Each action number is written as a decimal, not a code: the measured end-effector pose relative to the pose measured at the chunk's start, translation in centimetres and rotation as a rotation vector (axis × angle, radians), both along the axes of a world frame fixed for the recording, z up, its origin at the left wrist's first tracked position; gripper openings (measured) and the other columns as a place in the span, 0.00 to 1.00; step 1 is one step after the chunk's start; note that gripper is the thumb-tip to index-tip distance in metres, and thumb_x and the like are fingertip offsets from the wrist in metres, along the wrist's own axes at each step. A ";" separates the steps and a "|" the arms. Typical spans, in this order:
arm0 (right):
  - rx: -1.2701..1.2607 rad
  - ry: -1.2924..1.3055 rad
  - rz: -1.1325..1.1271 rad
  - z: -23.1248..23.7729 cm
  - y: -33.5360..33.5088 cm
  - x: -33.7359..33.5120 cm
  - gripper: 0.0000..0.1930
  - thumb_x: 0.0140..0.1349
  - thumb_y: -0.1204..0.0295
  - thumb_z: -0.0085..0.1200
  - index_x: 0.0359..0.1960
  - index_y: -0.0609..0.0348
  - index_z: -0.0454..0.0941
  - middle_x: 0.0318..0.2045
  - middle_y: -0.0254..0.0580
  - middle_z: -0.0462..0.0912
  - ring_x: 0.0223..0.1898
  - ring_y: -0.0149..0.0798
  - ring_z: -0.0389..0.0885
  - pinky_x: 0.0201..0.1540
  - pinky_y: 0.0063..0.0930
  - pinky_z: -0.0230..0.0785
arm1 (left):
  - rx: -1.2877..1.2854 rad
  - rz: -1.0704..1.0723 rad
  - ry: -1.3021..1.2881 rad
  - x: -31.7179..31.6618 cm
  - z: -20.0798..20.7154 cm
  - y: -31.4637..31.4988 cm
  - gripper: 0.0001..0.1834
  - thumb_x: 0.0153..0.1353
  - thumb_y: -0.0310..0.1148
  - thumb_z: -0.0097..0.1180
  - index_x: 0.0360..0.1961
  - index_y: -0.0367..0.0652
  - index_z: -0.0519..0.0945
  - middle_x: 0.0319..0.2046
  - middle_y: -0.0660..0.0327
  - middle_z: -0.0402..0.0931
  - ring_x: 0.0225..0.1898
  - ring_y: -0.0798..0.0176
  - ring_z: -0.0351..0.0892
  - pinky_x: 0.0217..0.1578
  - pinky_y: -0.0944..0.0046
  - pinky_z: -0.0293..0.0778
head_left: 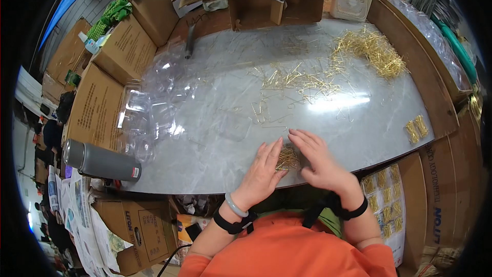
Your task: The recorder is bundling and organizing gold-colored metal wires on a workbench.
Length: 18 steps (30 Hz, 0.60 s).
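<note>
1. the bundle of gold wire hooks (288, 159) sits on the grey tabletop (205, 166) near its front edge, between the two hands; its wires lie gathered in a small, rough heap.
2. the left hand (260, 174) is wide, fingers straight along the bundle's left side, thumb by its near edge; the right hand (320, 163) is wide too, fingers straight and slanting in from the right — whether its palm presses the wires, i cannot tell.
3. each hook looks thin, so the whole bundle is likely light; the wire seems stiff and springy, though a hard squeeze could bend it.
4. the metal looks smooth and probably slides; bent ends likely snag on neighbours, as in the tangled pile (371, 54) at the far right.
5. the best hold, i judge, is flat palms on both sides, pressing evenly; a one-sided pinch may let outer hooks spill.
</note>
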State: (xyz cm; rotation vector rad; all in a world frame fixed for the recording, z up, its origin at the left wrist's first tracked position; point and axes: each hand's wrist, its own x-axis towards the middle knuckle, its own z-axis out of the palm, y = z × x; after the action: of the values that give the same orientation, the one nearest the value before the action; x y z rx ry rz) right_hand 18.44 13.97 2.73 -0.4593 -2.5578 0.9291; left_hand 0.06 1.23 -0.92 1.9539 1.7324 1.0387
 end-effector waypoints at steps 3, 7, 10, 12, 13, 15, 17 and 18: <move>0.084 -0.118 0.133 -0.2 1.9 -0.2 0.37 0.58 0.85 0.48 0.73 0.58 0.62 0.74 0.51 0.64 0.78 0.57 0.53 0.76 0.61 0.46 | 0.004 -0.011 -0.098 0.1 0.6 0.2 0.49 0.60 0.26 0.67 0.78 0.37 0.52 0.72 0.40 0.56 0.71 0.36 0.60 0.71 0.47 0.61; 0.114 -0.131 0.188 -0.2 1.9 -0.9 0.33 0.59 0.81 0.55 0.70 0.58 0.67 0.66 0.50 0.72 0.72 0.55 0.63 0.75 0.57 0.51 | 0.029 -0.004 -0.084 0.1 1.1 0.0 0.51 0.58 0.27 0.69 0.78 0.37 0.52 0.72 0.41 0.56 0.71 0.37 0.61 0.70 0.48 0.64; 0.160 -0.088 0.106 0.2 1.2 -1.0 0.29 0.57 0.78 0.60 0.64 0.58 0.72 0.57 0.48 0.77 0.64 0.53 0.71 0.70 0.51 0.58 | 0.015 0.023 -0.038 0.1 0.9 -0.2 0.51 0.58 0.28 0.70 0.78 0.38 0.53 0.71 0.42 0.58 0.70 0.38 0.62 0.68 0.48 0.65; 0.183 -0.118 0.031 0.2 0.3 -0.8 0.26 0.56 0.77 0.62 0.59 0.58 0.75 0.51 0.47 0.78 0.58 0.52 0.74 0.67 0.47 0.63 | 0.009 0.053 -0.007 0.2 0.7 -0.2 0.49 0.58 0.28 0.70 0.77 0.38 0.55 0.69 0.43 0.61 0.68 0.39 0.65 0.67 0.48 0.66; 0.186 -0.117 0.006 0.1 0.0 -0.6 0.25 0.56 0.77 0.63 0.58 0.58 0.75 0.50 0.47 0.78 0.57 0.52 0.74 0.65 0.46 0.63 | 0.013 0.070 0.006 0.3 0.6 -0.2 0.48 0.58 0.28 0.70 0.76 0.38 0.57 0.68 0.43 0.63 0.66 0.39 0.67 0.65 0.48 0.67; 0.194 -0.113 -0.044 -0.3 -0.4 0.0 0.23 0.56 0.76 0.63 0.55 0.58 0.76 0.48 0.47 0.77 0.55 0.53 0.74 0.62 0.45 0.65 | 0.040 0.098 0.075 0.5 0.3 -0.2 0.46 0.57 0.28 0.70 0.75 0.37 0.60 0.65 0.44 0.67 0.62 0.40 0.69 0.63 0.48 0.68; 0.110 -0.050 -0.050 -0.9 -0.3 0.9 0.26 0.56 0.73 0.64 0.58 0.58 0.75 0.53 0.48 0.77 0.58 0.54 0.73 0.65 0.46 0.63 | 0.087 0.121 0.188 0.5 -0.3 -0.3 0.44 0.57 0.28 0.70 0.74 0.37 0.63 0.62 0.45 0.70 0.59 0.41 0.71 0.61 0.48 0.69; 0.067 -0.019 -0.054 -0.9 -0.3 1.2 0.27 0.56 0.72 0.65 0.59 0.59 0.75 0.55 0.49 0.77 0.59 0.55 0.73 0.66 0.46 0.63 | 0.090 0.124 0.189 0.5 -0.3 -0.2 0.44 0.57 0.28 0.69 0.73 0.37 0.63 0.61 0.45 0.70 0.58 0.42 0.71 0.60 0.48 0.69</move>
State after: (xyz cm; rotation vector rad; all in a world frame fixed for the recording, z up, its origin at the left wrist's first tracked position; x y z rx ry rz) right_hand 19.60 13.67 1.86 -0.5181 -2.5716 0.8207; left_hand 0.60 0.98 -1.18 2.0812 1.9614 1.0174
